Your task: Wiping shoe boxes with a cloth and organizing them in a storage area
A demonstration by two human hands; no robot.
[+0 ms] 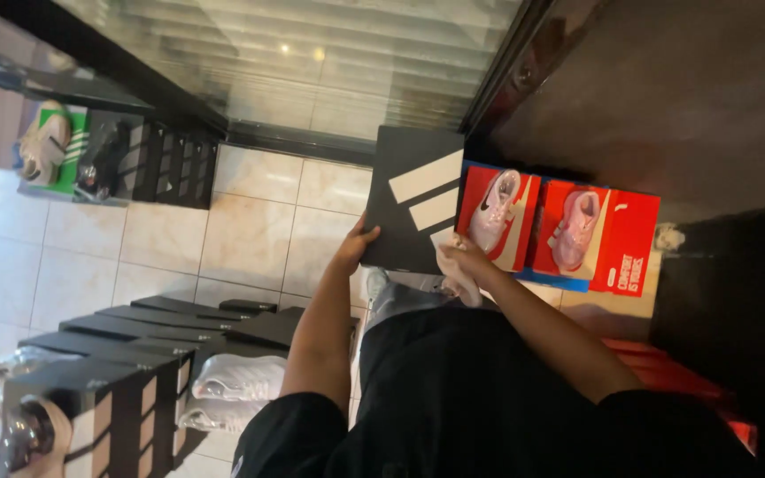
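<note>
Black cardboard with two pale diagonal stripes makes up the shoe box (415,199) that the person is holding up at about 12 o'clock from the torso, above the tiled floor (241,235). The left hand (355,245) is gripping the box's lower left edge, thumb over the face and the other fingers behind it. The right hand (464,257) is closing on the lower right corner, and it appears to be pinching a pale item as well, too blurred to identify. Risk assessment: both holds are sitting on one edge only, so the box is hanging from its bottom rim and could tip or slide out, and a loose lid could drop away. At 1 to 2 o'clock, two red shoe boxes (560,230), each carrying a pink shoe (494,208), are standing just beside the black box, apparently touching its right edge; a swing that way could knock the shoes off. At 8 o'clock a row of black boxes (148,336) with a pale wrapped shoe (236,376) is crowding the floor near the person's legs, so a backward step could topple it. Further boxes and shoes (108,159) are resting at 10 o'clock against the glass front (312,62). Whether the held box contains anything cannot be told, its far side is hidden, the right side of the view is falling into shadow, and the whole view is tilted.
</note>
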